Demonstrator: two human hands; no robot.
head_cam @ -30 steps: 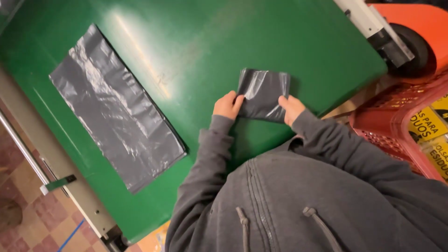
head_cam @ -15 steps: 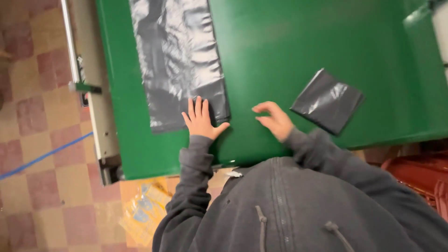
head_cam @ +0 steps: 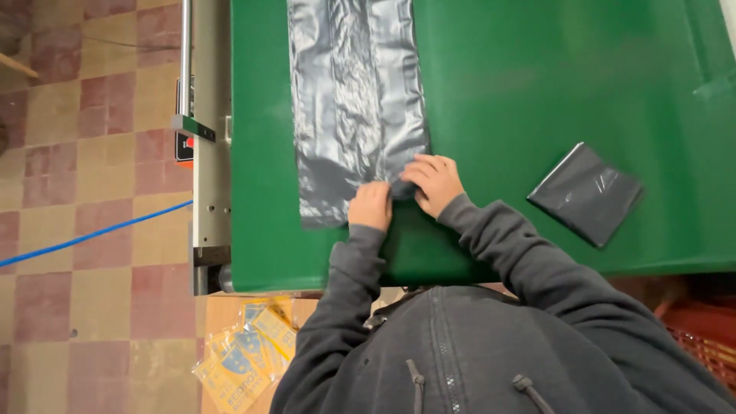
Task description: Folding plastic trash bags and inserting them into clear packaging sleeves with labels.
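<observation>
A long grey plastic bag (head_cam: 354, 100) lies flat on the green table (head_cam: 537, 92), stretching away from me. My left hand (head_cam: 371, 205) rests on its near edge with fingers curled down. My right hand (head_cam: 434, 182) pinches the bag's near right corner, right beside the left hand. A folded dark grey bag (head_cam: 587, 193) lies alone on the table to the right, apart from both hands.
A metal frame rail (head_cam: 208, 138) runs along the table's left side above a checkered tile floor (head_cam: 92, 153). Yellow printed packets (head_cam: 247, 356) sit on a cardboard box below the table edge. A red crate (head_cam: 701, 330) stands at the lower right.
The folded bag was let go and now lies to the right. Both hands have moved left to the flat bag; the right hand has joined the left at its near edge.
</observation>
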